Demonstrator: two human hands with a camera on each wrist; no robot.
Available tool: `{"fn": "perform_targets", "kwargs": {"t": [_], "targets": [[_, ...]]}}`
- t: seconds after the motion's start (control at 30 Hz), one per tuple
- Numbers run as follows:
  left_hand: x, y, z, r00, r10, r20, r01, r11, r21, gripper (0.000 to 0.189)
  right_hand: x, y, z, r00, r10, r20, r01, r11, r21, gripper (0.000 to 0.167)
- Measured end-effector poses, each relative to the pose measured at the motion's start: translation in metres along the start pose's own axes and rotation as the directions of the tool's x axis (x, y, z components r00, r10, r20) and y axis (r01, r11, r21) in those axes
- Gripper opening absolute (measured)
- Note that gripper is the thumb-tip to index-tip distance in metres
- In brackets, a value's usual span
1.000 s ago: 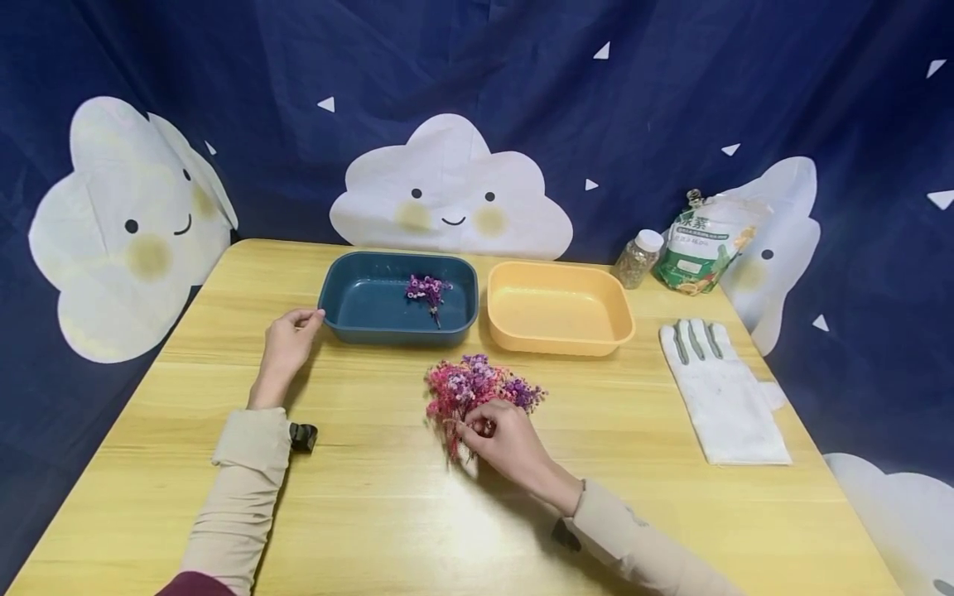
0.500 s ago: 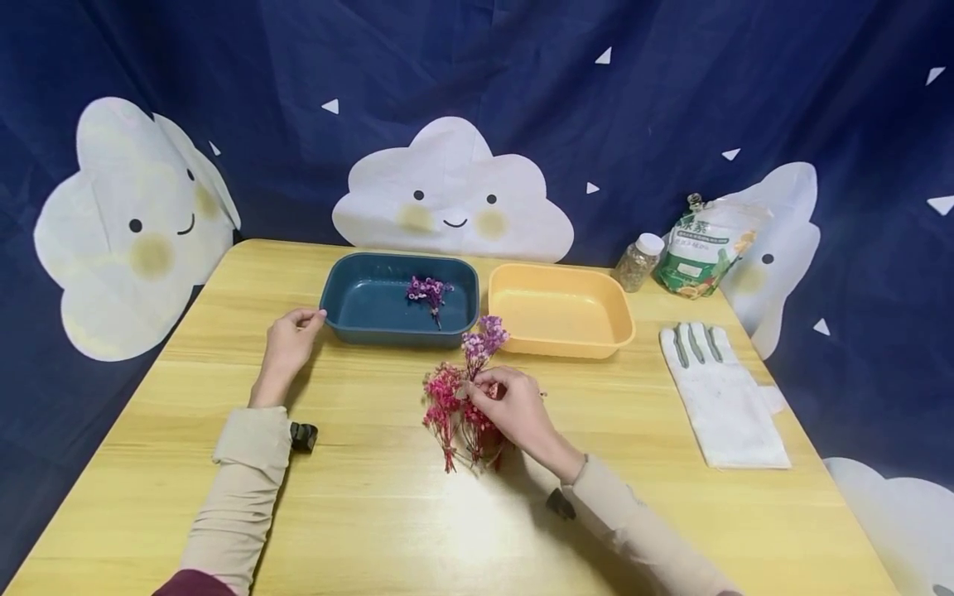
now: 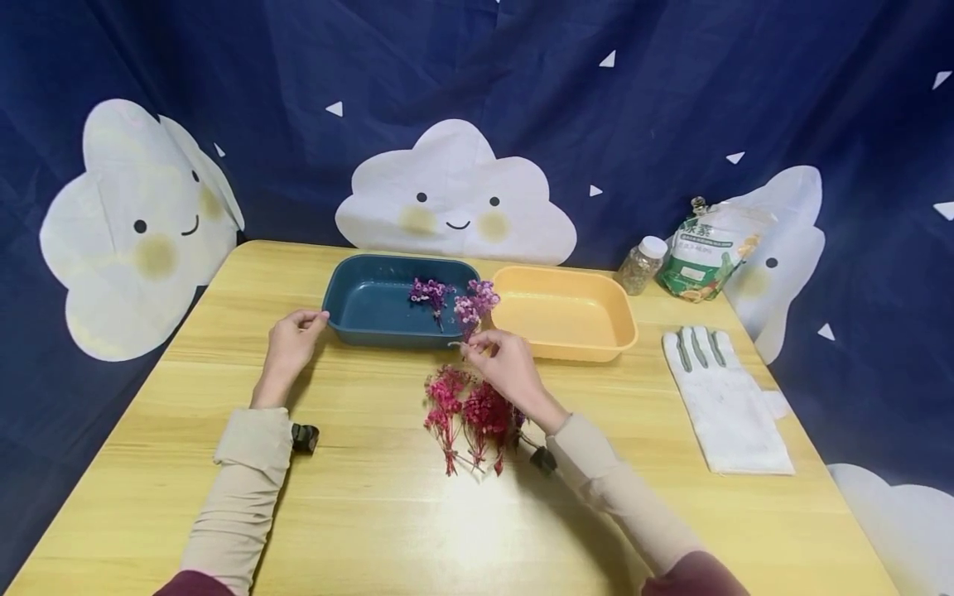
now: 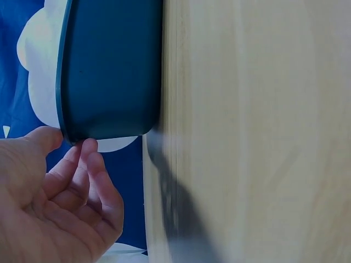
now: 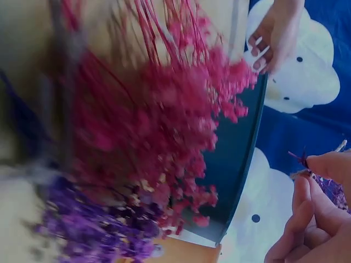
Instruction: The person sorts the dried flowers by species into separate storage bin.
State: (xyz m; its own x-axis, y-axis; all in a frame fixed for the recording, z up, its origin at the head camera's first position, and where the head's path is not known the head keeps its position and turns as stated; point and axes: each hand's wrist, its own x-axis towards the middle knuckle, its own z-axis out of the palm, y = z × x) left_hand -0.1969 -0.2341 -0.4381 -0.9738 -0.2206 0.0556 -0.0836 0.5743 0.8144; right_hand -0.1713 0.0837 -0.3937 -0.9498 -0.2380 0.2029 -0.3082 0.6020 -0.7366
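My left hand [image 3: 293,343] pinches the left rim of the dark blue basin [image 3: 383,338]; the left wrist view shows thumb and fingertips at its corner. My right hand [image 3: 507,368] pinches the stems of a purple dried flower sprig [image 3: 477,305], raised near the basin's right front corner. Another purple sprig [image 3: 428,291] lies inside the basin. Below my right hand, pink-red dried flowers [image 3: 484,411] lie on the table in small bunches. Some purple flowers [image 5: 93,224] lie beside them, partly hidden by my right hand and wrist in the head view.
A yellow basin [image 3: 562,319] stands right of the blue one. Behind it to the right are a white-capped jar [image 3: 641,265] and a green and white pouch [image 3: 704,252]. A white glove [image 3: 726,401] lies on the right of the wooden table [image 3: 358,513].
My right hand has lifted a purple sprig out of the flower pile and carried it up toward the blue basin. The left hand stays at the rim.
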Motion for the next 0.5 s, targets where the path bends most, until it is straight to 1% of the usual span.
{"fn": "perform_targets", "kwargs": {"t": [0.13,0.23,0.37,0.5], "targets": [[0.001,-0.001,0.0,1.0,0.0,-0.008,0.0,1.0,-0.006,0.047,0.022,-0.004,0.005,0.997,0.034,0.069,-0.033,0.999,-0.029,0.016],[0.0,0.0,0.0,1.0,0.003,-0.01,-0.003,1.0,-0.005,0.046,0.039,-0.007,0.014,0.994,0.043,0.097,-0.038,0.998,-0.055,0.018],[0.0,0.0,0.0,1.0,0.005,-0.013,-0.005,1.0,-0.001,0.046,0.059,-0.011,0.027,0.99,0.048,0.134,-0.032,0.992,-0.12,0.017],[-0.001,0.0,0.0,1.0,0.007,-0.015,-0.007,1.0,-0.008,0.046,0.072,-0.015,0.037,0.982,0.053,0.179,-0.022,0.985,-0.173,0.015]]}}
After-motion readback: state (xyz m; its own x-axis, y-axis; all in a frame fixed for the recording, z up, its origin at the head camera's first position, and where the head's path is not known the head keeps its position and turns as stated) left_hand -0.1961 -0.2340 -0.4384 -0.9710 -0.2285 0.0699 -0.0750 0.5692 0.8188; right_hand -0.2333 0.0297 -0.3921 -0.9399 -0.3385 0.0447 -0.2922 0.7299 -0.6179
